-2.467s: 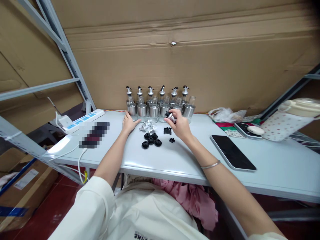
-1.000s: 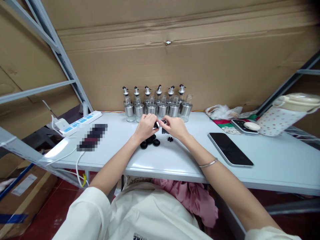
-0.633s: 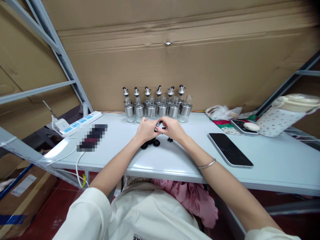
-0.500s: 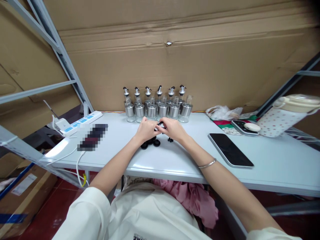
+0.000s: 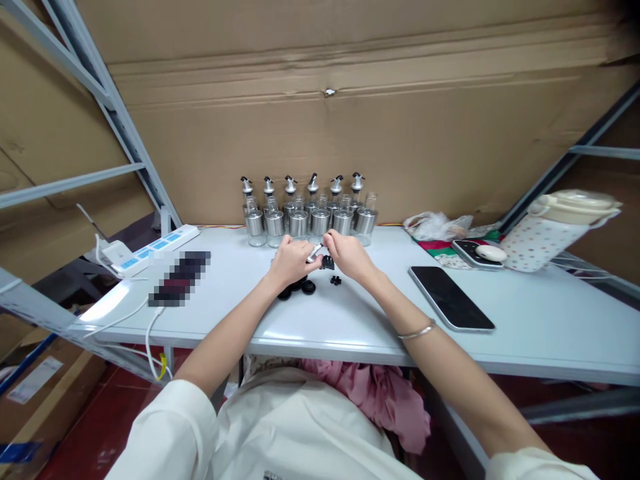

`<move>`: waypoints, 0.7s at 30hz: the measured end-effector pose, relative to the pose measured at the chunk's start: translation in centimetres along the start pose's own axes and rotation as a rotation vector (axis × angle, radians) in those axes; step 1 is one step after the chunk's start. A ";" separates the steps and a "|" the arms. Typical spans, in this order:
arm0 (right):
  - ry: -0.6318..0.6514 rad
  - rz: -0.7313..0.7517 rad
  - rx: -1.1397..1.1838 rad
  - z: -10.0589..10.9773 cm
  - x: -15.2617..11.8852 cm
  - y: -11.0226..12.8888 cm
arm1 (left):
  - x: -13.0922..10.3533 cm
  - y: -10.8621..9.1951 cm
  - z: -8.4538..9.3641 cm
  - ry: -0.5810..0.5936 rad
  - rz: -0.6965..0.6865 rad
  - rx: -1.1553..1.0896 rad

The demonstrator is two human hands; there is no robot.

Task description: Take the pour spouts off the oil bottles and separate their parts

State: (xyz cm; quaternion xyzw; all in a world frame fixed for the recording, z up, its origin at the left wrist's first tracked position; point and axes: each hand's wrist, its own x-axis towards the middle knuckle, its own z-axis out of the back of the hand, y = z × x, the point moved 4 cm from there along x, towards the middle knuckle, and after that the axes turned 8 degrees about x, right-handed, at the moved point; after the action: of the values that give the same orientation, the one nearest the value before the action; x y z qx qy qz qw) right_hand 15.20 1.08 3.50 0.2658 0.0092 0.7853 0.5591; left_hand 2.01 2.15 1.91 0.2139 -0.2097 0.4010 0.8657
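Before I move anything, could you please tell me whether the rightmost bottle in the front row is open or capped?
Open: the rightmost front bottle shows a bare glass neck, while the back-row bottles wear spouts.

Both forearms reach forward and angle inward, hands near each other at the middle. Left hand (image 5: 293,262): back up, fingers curled over, thumb toward the right, closed in a grip. Right hand (image 5: 349,253): fingers bent, fingertips pointing left, close to the left's; can't tell if they're pinched shut. Both wrists roughly straight.
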 end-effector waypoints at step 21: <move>-0.118 -0.969 -0.357 11.7 -8.9 -22.3 | -0.2 1.7 -0.8 0.130 0.041 -0.340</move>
State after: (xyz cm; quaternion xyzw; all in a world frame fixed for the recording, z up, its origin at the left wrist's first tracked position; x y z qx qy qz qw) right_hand 41.78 -1.68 2.96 0.1755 -0.0347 0.4093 0.8947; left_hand 0.73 3.47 1.47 0.0338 -0.2224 0.3905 0.8927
